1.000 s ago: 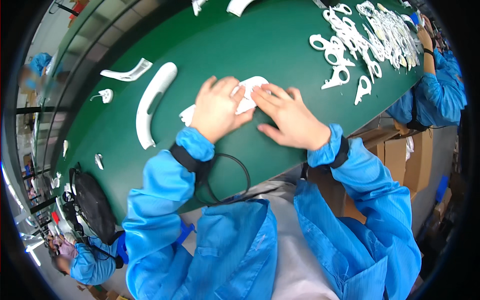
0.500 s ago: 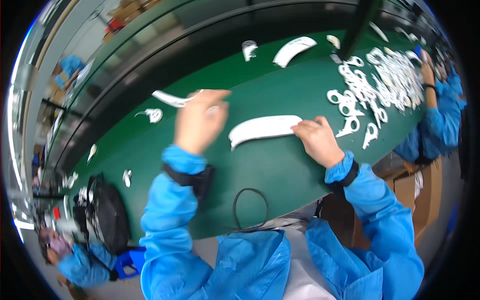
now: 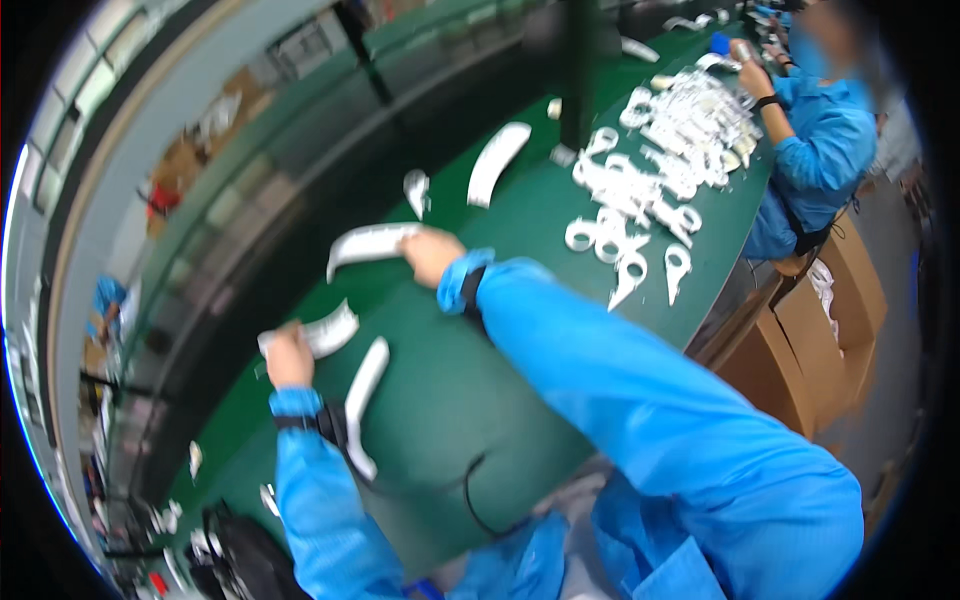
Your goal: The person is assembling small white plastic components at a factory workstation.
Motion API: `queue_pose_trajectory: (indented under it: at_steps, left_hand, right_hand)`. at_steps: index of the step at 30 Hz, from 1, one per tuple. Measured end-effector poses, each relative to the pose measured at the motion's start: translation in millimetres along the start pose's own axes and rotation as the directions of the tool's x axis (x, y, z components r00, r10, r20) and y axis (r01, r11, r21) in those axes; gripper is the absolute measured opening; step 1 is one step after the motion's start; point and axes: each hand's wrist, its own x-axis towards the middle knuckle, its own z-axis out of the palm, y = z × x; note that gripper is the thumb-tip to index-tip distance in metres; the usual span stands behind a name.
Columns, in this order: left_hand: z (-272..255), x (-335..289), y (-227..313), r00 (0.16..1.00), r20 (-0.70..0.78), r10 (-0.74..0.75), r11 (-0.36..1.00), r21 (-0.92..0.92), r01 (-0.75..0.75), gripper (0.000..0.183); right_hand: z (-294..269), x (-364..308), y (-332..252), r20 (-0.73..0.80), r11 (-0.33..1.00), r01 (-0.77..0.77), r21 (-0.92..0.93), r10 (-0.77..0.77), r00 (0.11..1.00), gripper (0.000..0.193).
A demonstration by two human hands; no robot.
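Green table [image 3: 450, 400], running slantwise, left end near the wearer, right end farther off. Notes taken left to right.

Off the table's left end, a black bag [image 3: 250, 555]. A small white part [image 3: 195, 460] lies by the far edge, toward the left end.

Left hand [image 3: 290, 358]: bare, blue sleeve, black band at the wrist. Over a ridged white piece [image 3: 332, 331] along the far edge, left half; the piece shows on both sides of the fingers. Fingers bent across it; motion blur, cannot tell whether this grip has closed.

Slim white piece [image 3: 362, 395], bowed, lying just right of the left hand, its length pointing toward the near edge.

Curved white piece [image 3: 362, 243], farther along the far edge, one end bent down toward the near side. Right hand [image 3: 432, 257] at its right end, grip closed on that end, forearm reaching across from the near edge.

Small ringed white part [image 3: 417, 190] just beyond the right hand, close to the far edge. Black cable [image 3: 470, 490], curved, by the near edge. Broad white piece [image 3: 498, 163], arched, near the far edge, apart from both hands.

Dark post [image 3: 577, 80] standing at the far edge. Heap of white parts [image 3: 690, 125] toward the right end, several with rings, a few loose on its near side.

Co-worker [image 3: 825, 150] in blue at the right end. Open cardboard box [image 3: 840, 340] below the near edge.
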Motion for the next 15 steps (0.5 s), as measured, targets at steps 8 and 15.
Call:
queue_pose_trajectory:
  at_steps: [8, 15]
  left_hand:
    - [-21, 19, 15, 0.979, 0.053, -0.196, 0.802, -0.566, 0.191, 0.023]
    - [-106, -18, 181, 0.963, 0.060, 0.264, 0.783, -0.596, -0.178, 0.052]
  right_hand:
    - [-131, -86, 50, -0.326, 0.962, 0.261, 0.085, -0.221, 0.919, 0.029]
    - [-133, -171, 153, -0.072, 0.962, -0.173, -0.210, 0.161, 0.984, 0.029]
